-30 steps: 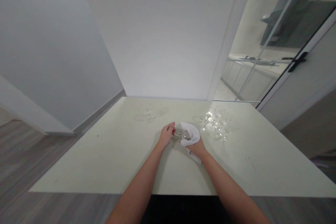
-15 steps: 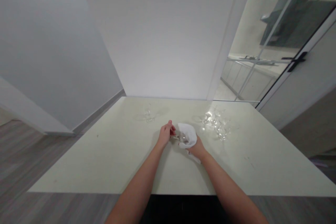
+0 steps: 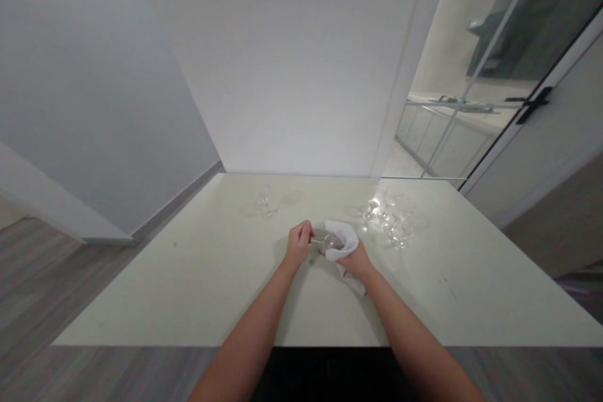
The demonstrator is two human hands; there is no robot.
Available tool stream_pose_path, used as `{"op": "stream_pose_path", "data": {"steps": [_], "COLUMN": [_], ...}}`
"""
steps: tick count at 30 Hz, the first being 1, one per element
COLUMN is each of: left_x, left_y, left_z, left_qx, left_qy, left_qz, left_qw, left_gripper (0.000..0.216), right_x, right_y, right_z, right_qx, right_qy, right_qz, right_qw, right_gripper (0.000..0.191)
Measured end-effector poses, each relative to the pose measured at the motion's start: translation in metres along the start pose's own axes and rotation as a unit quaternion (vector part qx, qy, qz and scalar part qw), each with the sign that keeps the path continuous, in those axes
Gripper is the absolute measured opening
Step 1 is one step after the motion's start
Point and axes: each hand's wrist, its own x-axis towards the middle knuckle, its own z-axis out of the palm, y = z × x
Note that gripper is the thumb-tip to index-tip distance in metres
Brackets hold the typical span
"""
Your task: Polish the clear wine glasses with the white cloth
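Note:
Above the middle of the pale table [image 3: 211, 276], a clear stemmed glass [image 3: 331, 242] lies sideways between my hands. My left hand [image 3: 298, 240] is closed on its stem end, fingers pinched together. A white cloth [image 3: 348, 237] wraps around the bowl, and my right hand [image 3: 357, 260] is closed on the cloth from the right. One tail of the cloth hangs below that hand. Part of the bowl shows through the fold; the fingers of my right hand are mostly hidden by the fabric.
Several clear glasses [image 3: 387, 217] stand close together at the back right of the table. More clear glassware [image 3: 264, 203] is at the back left, too transparent to count. A white wall [image 3: 301, 75] rises behind the table, with a glazed door [image 3: 471, 107] at the right.
The cloth has shifted slightly right and turned, showing more of the glass bowl. My left hand has rotated, its thumb now folded over the stem end.

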Motion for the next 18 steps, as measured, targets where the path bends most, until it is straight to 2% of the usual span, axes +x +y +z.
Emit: {"op": "stream_pose_path", "data": {"steps": [2,4,8,11,13,15,18], "left_x": [0.004,0.007,0.011,0.012,0.012,0.013,0.013], "left_y": [-0.001,-0.002,-0.007,-0.01,-0.01,-0.01,-0.008], "left_z": [0.001,0.0,0.0,0.001,0.0,-0.001,-0.002], "left_qx": [-0.023,-0.047,-0.128,-0.198,-0.229,-0.254,-0.285], "left_qy": [0.014,0.02,0.037,0.036,0.037,0.035,0.022], "left_qz": [-0.051,-0.096,-0.2,-0.277,-0.297,-0.306,-0.312], "left_qw": [0.998,0.994,0.971,0.94,0.926,0.917,0.906], "left_gripper": [0.048,0.047,0.04,0.033,0.03,0.028,0.026], "right_x": [-0.002,-0.003,-0.003,-0.004,-0.004,-0.004,0.0], "right_y": [0.003,0.007,0.006,0.0,-0.003,-0.004,-0.004], "right_z": [-0.001,-0.001,-0.001,-0.002,-0.001,0.001,0.007], "right_qx": [-0.052,-0.107,-0.203,-0.209,-0.17,-0.083,0.114], "right_qy": [-0.006,-0.018,-0.059,-0.09,-0.096,-0.076,-0.004], "right_qz": [-0.033,-0.06,-0.142,-0.171,-0.164,-0.131,-0.022], "right_qw": [0.998,0.992,0.967,0.959,0.967,0.985,0.993], "right_gripper": [0.072,0.071,0.053,0.044,0.044,0.046,0.052]}}
